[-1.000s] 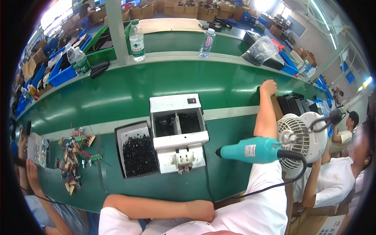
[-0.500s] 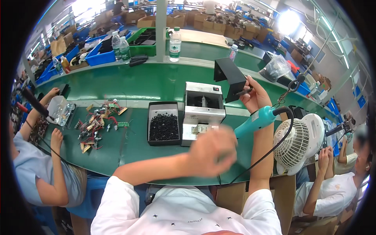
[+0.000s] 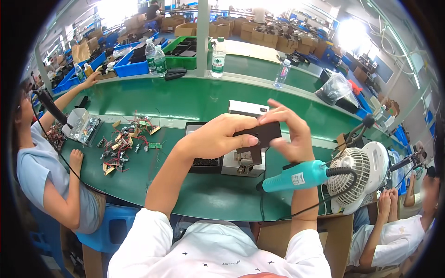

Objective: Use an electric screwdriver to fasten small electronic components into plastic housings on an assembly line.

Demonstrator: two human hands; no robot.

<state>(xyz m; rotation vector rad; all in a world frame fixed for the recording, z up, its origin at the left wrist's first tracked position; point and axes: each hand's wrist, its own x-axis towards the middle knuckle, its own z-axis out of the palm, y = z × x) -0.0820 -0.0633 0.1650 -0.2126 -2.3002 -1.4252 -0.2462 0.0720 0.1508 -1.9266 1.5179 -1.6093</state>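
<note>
Both hands meet over the bench around a black plastic cover (image 3: pixel 269 134), an angular piece with flat sides. My left hand (image 3: pixel 218 133) is closed on its left part, thumb lying along the near face. My right hand (image 3: pixel 294 132) curls round its right end, fingers at the top edge and thumb by the side. Beneath them stands a silver screw feeder (image 3: pixel 248 109), largely hidden by the hands and cover. A black box of small dark screws (image 3: pixel 204 163) sits left of it, partly behind my left wrist. A teal electric screwdriver (image 3: pixel 296 177) hangs across my right forearm.
Loose circuit boards with red wires (image 3: pixel 127 143) lie in a pile at left. A white fan (image 3: pixel 350 171) stands at right, near the screwdriver's black cable. Water bottles (image 3: pixel 218 58) line the back ledge. Co-workers sit on both sides.
The black cover has come down and left from its raised position in my right hand. My left hand, blurred before, now grips it too. The left co-worker's arm has reached toward the back ledge.
</note>
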